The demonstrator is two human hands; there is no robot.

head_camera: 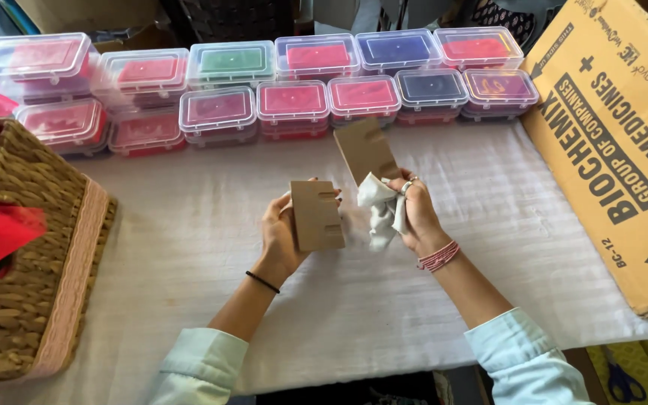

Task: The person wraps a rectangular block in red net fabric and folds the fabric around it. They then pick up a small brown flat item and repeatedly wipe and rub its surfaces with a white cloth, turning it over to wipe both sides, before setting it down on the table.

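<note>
1. A small craft packing workspace, likely home-run.
2. Rows of clear plastic boxes (292,101) with coloured contents line the cloth-covered surface (189,247).
3. A wicker basket (31,247) and flattened cardboard carton (609,150) flank it.

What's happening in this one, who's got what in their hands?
A person at a table covered with a white cloth holds a notched brown card in the left hand. The right hand holds a second brown card, tilted upward, together with a bunched white cloth. Two rows of clear lidded boxes with mostly red, pink, green and blue contents line the far edge. A wicker basket sits on the left and a flattened cardboard carton on the right.
</note>
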